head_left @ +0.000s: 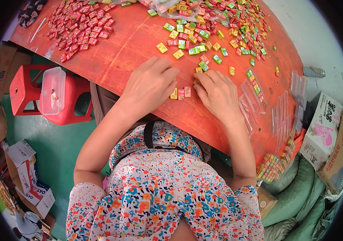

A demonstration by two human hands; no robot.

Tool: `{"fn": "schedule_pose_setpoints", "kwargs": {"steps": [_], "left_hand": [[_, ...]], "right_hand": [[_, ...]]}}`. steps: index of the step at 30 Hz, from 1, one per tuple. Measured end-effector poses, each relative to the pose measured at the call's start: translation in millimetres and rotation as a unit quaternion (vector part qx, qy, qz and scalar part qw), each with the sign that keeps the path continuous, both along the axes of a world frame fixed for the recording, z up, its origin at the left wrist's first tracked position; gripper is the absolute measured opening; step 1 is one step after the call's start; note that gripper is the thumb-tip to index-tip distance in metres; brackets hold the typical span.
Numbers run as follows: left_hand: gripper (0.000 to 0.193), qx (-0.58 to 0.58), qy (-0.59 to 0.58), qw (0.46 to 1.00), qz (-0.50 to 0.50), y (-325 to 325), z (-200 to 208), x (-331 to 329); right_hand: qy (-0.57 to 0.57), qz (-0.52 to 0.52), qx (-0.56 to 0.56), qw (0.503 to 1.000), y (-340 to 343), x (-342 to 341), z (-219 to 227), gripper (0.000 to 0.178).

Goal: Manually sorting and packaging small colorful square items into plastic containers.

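Note:
My left hand [151, 82] rests palm down on the red-brown table [127, 48], fingers curled near a short row of small wrapped candies [180, 93] in yellow and red. My right hand [217, 93] lies just right of that row, fingertips touching a candy at its top end. Whether either hand pinches a piece is hidden by the fingers. Loose candies in yellow, green and red [203, 38] are scattered beyond the hands. A heap of red candies [81, 28] lies at the far left of the table.
Clear narrow plastic sleeves [248, 106] lie right of my right hand, and filled candy strips [272, 164] sit at the table's near right edge. A red stool [59, 100] with a clear plastic box [53, 90] stands left. Cardboard boxes [324, 128] and green sacks [300, 188] surround.

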State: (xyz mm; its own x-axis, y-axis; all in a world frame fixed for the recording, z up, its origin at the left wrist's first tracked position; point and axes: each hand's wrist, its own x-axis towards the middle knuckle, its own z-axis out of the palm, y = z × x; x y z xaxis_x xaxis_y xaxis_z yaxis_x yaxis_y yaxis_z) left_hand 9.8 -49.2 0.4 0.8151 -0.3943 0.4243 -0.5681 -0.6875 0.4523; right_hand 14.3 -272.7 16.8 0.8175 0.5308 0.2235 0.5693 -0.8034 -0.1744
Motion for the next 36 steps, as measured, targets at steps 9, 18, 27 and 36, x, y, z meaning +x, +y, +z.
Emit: {"fn": "schedule_pose_setpoints", "kwargs": {"steps": [9, 18, 27, 36], "left_hand": [[0.032, 0.022, 0.029, 0.999, 0.009, 2, -2, -49], [0.031, 0.047, 0.034, 0.998, 0.016, 11, -4, -38], [0.038, 0.050, 0.011, 0.998, -0.047, 15, -11, -25], [0.056, 0.030, 0.027, 0.998, -0.051, -27, -11, -20]], "right_hand": [[0.055, 0.005, 0.084, 0.995, -2, -2, -2, 0.017], [0.106, 0.012, 0.104, 0.989, -12, -10, 6, 0.019], [0.105, 0.031, 0.081, 0.991, -24, -16, 12, 0.025], [0.081, -0.014, 0.070, 0.994, -32, -28, 8, 0.028]]}}
